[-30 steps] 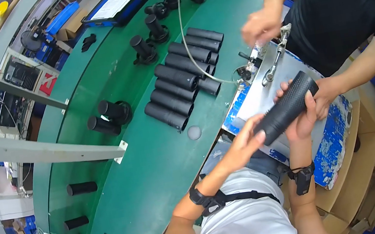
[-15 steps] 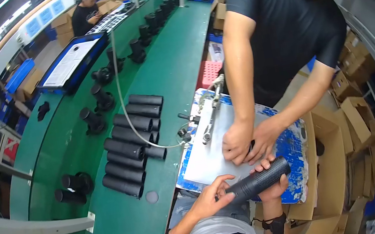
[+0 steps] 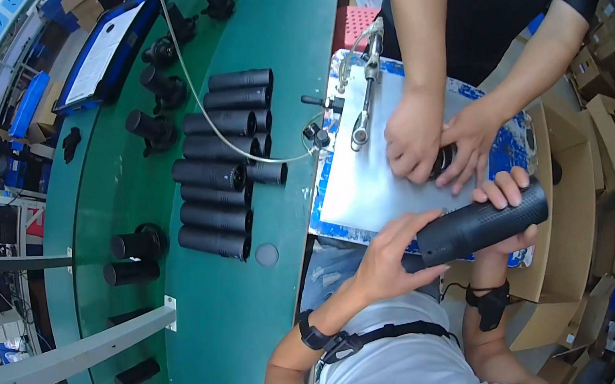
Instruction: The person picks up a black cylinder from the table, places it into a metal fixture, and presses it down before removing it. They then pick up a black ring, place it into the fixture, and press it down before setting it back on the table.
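A black tube [image 3: 476, 225] with a textured grip section lies almost level between my hands, over the near edge of the work board. My right hand [image 3: 505, 193] is wrapped round its right part, fingers over the top. At its left end my left hand [image 3: 392, 259] closes on a small black cylindrical piece [image 3: 414, 262] that sticks out of the tube's end; the palm partly hides it. Just beyond, a co-worker's hands [image 3: 421, 140] press on a black round part [image 3: 443, 161] lying on the silver plate [image 3: 360, 191].
Several black tubes [image 3: 208, 173] lie stacked on the green bench [image 3: 280, 221] to the left, beside a grey disc [image 3: 267, 256]. A metal clamp [image 3: 365, 105] and a hose [image 3: 207, 119] stand at the board. Cardboard boxes [image 3: 570, 205] are at the right; a grey frame bar [image 3: 82, 349] crosses lower left.
The view has shifted, so the bench and tubes sit higher. My left hand has come closer round the tube's left end, and the tube lies more level; my right hand keeps its hold.
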Demonstrator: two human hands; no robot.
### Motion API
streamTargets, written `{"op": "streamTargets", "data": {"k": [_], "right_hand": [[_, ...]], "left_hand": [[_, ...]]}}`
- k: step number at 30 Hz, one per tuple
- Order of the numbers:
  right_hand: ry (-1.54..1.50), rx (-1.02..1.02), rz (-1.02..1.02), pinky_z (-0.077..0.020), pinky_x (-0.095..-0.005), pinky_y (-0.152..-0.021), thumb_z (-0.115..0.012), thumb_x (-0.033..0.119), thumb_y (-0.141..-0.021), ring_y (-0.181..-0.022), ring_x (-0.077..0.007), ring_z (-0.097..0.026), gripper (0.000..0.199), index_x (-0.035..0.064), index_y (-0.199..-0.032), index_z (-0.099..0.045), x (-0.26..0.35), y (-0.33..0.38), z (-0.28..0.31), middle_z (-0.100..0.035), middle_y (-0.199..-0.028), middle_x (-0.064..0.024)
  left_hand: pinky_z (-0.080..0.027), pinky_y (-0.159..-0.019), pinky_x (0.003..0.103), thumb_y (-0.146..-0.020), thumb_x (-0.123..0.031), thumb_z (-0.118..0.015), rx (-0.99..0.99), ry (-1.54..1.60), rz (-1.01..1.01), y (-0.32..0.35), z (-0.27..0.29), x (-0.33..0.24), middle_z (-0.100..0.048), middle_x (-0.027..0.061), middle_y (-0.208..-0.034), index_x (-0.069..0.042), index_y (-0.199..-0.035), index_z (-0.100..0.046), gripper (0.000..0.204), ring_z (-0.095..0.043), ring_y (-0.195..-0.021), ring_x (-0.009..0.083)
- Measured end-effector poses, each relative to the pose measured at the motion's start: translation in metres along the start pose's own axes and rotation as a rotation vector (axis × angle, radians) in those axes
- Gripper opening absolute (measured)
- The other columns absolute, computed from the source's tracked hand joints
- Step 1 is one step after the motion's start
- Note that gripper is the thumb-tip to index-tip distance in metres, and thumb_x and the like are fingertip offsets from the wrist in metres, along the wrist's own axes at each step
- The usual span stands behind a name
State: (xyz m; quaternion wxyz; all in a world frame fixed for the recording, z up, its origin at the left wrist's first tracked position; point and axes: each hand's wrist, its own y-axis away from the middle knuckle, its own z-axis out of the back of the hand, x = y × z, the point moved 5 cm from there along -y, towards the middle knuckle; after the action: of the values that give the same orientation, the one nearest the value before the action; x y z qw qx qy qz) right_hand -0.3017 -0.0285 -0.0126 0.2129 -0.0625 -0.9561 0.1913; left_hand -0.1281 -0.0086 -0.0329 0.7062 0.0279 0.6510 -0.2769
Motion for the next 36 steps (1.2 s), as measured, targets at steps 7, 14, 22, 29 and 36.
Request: {"op": "streamTargets", "data": {"k": [7,14,22,29,36], "right_hand": [[-0.087,0.209,-0.096,-0.0364,-0.0389,-0.093,-0.084,0.011,-0.065,-0.090,-0.0152,-0.052,0.061,0.0180,-0.108,-0.042,0.002,-0.007,-0.008,-0.053,-0.094,0.0029],[0.930,0.074,0.213,-0.0414,-0.0379,-0.091,-0.068,0.018,-0.074,-0.088,-0.0202,-0.053,0.047,0.0082,-0.113,-0.044,-0.001,-0.048,-0.004,-0.051,-0.092,-0.0069],[1.179,-0.116,0.092,-0.0480,-0.0295,-0.083,-0.069,-0.003,-0.073,-0.085,-0.0143,-0.060,0.029,0.0026,-0.100,-0.057,-0.038,-0.075,0.056,-0.063,-0.092,-0.0062],[1.447,-0.268,0.278,-0.0476,-0.0282,-0.086,-0.066,-0.003,-0.080,-0.089,-0.0135,-0.060,0.029,0.0011,-0.107,-0.055,-0.047,-0.055,0.045,-0.062,-0.095,-0.0057],[1.069,0.242,-0.350,-0.0476,-0.0339,-0.086,-0.074,0.011,-0.065,-0.088,-0.0195,-0.060,0.044,0.0006,-0.103,-0.055,-0.030,-0.101,0.056,-0.063,-0.091,-0.0101]], "left_hand": [[-0.049,-0.083,0.034,-0.067,-0.018,-0.084,0.001,0.000,-0.121,-0.008,0.008,0.003,-0.064,0.0140,-0.108,-0.001,-0.122,-0.057,0.064,-0.063,-0.096,0.0279],[-0.050,-0.069,0.028,-0.087,-0.011,-0.063,-0.087,0.167,0.163,-0.005,0.000,0.059,-0.067,0.0077,-0.084,-0.001,-0.116,-0.059,0.030,-0.063,-0.072,0.0146],[-0.051,-0.066,0.029,-0.088,-0.009,-0.060,-0.031,0.184,0.181,-0.010,0.001,0.059,-0.066,0.0112,-0.081,0.001,-0.106,-0.060,0.020,-0.064,-0.070,0.0182],[-0.052,-0.068,0.029,-0.088,-0.009,-0.059,-0.045,0.102,0.098,-0.004,-0.004,0.060,-0.066,0.0112,-0.085,0.000,-0.105,-0.062,0.020,-0.066,-0.075,0.0197],[-0.052,-0.069,0.030,-0.087,-0.009,-0.060,-0.029,0.071,0.079,-0.002,-0.005,0.062,-0.066,0.0104,-0.083,-0.002,-0.102,-0.062,0.017,-0.066,-0.074,0.0202]]}}
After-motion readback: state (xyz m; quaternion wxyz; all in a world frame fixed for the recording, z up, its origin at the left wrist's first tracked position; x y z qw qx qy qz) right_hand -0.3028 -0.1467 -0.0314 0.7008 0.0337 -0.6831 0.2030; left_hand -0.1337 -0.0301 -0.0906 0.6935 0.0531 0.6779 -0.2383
